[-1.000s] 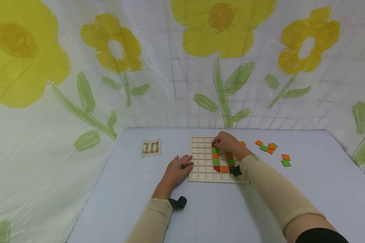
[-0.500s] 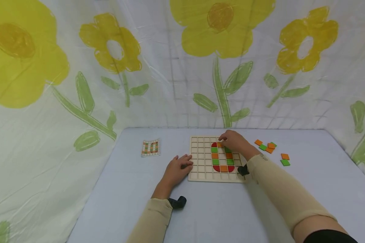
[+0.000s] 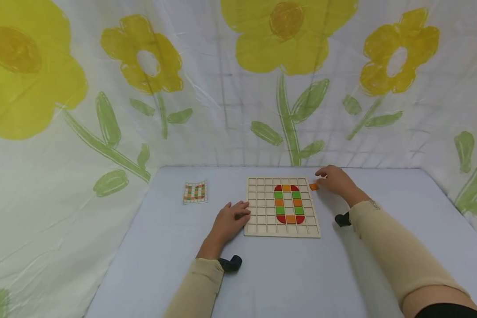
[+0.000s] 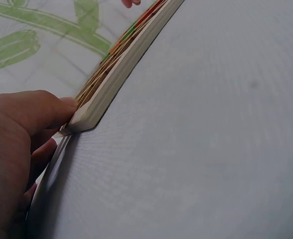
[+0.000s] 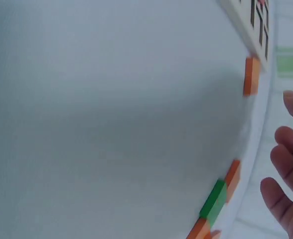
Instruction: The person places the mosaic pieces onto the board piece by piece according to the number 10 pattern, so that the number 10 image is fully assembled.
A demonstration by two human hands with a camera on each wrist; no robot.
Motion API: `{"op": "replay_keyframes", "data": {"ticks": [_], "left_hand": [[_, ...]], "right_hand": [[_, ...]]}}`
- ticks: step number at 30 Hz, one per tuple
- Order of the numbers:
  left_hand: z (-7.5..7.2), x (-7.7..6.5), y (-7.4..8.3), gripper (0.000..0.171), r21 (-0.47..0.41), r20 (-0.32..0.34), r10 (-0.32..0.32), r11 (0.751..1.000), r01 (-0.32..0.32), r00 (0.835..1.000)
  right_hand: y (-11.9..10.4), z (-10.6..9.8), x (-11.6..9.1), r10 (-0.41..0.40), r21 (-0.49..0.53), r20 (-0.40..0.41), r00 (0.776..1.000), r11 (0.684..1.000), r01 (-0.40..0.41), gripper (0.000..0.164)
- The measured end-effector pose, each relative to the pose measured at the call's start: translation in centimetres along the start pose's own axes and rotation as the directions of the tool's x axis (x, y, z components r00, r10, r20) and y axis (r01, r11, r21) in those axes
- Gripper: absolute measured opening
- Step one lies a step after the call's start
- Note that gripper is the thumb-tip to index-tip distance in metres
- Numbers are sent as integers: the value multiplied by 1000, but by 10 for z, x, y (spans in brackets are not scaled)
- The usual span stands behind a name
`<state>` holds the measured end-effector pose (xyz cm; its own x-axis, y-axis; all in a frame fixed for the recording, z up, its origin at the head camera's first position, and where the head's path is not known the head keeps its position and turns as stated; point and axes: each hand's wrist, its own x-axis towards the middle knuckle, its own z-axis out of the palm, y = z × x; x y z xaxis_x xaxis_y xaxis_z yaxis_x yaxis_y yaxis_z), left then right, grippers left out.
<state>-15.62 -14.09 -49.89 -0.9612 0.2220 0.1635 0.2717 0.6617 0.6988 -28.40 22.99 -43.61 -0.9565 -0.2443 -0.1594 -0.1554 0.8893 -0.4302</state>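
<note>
A pale wooden grid board (image 3: 258, 229) lies on the table, bearing a ring of red, orange and green tiles (image 3: 279, 210). My left hand (image 3: 227, 223) rests along the board's left edge; in the left wrist view the thumb (image 4: 57, 109) touches the board's corner, with other fingers lower beside it. Beyond the board's right side, my right hand (image 3: 338, 182) hovers with its fingers apart and loosely bent, holding nothing. An orange tile (image 3: 313, 186) lies beside the board's upper right corner, close to these fingertips. The right wrist view shows that orange tile (image 5: 251, 77) near the thumb.
A small card (image 3: 195, 192) printed with a coloured grid pattern lies left of the board. Several loose orange and green tiles (image 5: 214, 203) lie below the right fingers in the right wrist view; the hand and sleeve hide them in the head view. A flowered curtain (image 3: 222, 145) stands behind the table.
My right hand has placed an orange tile between the red ones at the ring's top, let go and moved right, off the board. My left hand has stayed at the edge.
</note>
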Motion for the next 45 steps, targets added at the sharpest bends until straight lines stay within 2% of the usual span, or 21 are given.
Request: {"op": "replay_keyframes", "data": {"ticks": [4, 8, 13, 18, 24, 30, 36, 40, 45], "left_hand": [[-1, 0, 1, 19, -1, -8, -9, 1000, 9, 1000], [-2, 0, 2, 18, -1, -19, 2, 1000, -2, 1000], [-2, 0, 3, 17, -12, -36, 23, 1000, -24, 999], [0, -1, 2, 16, -22, -38, 24, 999, -25, 999], [0, -1, 1, 15, -27, -46, 32, 999, -33, 998], [1, -1, 1, 16, -31, -46, 33, 999, -35, 998], [1, -2, 1, 15, -25, -49, 35, 999, -36, 998], [1, -1, 1, 15, -9, -47, 40, 999, -41, 998], [0, -1, 1, 15, -12, -45, 35, 999, -35, 998]], "right_hand": [[14, -3, -4, 13, 9, -10, 1000, 1000, -13, 40], [23, 0, -2, 38, 13, 31, 999, 999, -38, 48], [29, 10, 3, 7, 17, 88, 996, 1000, -9, 60], [23, 17, 3, -15, -45, 115, 993, 999, 20, 53], [14, 18, -2, -50, -65, 62, 997, 996, 54, 34], [13, 19, -4, -69, -74, 21, 997, 995, 70, 29], [15, 19, 0, -49, -139, 24, 999, 989, 51, 31], [16, 18, 1, 3, -177, -12, 1000, 984, -5, 42], [7, 16, 1, 15, -112, -63, 998, 993, -22, 50]]}}
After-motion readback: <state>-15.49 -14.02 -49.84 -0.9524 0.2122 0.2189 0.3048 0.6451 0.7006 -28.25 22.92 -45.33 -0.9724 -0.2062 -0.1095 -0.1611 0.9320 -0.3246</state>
